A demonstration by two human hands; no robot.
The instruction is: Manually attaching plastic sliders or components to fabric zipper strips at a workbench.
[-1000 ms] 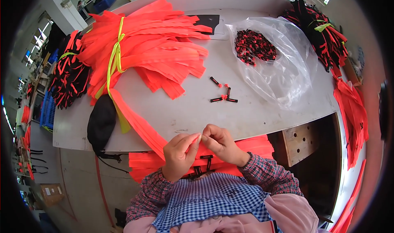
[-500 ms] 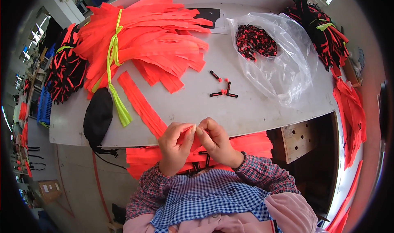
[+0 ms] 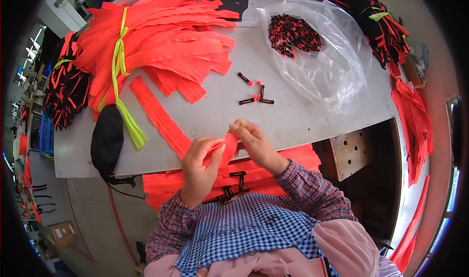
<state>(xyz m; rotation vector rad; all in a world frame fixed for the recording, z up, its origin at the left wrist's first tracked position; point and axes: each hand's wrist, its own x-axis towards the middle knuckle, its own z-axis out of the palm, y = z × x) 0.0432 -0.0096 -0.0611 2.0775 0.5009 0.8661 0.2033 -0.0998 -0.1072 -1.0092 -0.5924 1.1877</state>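
Note:
My left hand is closed on a bright coral zipper strip just above the table's near edge. My right hand pinches the end of the same strip, a little farther out, and a short folded stretch shows between the two hands. What else the fingertips may hold is hidden. Another long coral strip runs across the table toward my left hand; I cannot tell if it is the same piece. Across my lap lie more coral strips, with black zipper pulls on them.
A big coral bundle, tied with a yellow-green band, covers the table's far left. Several loose black-and-red pulls lie mid-table. Beyond them a clear plastic bag holds a heap of pulls. A black pouch overhangs the left edge.
My right hand has moved up and away from my left, and a stretch of coral strip now shows between them. The view has shifted slightly.

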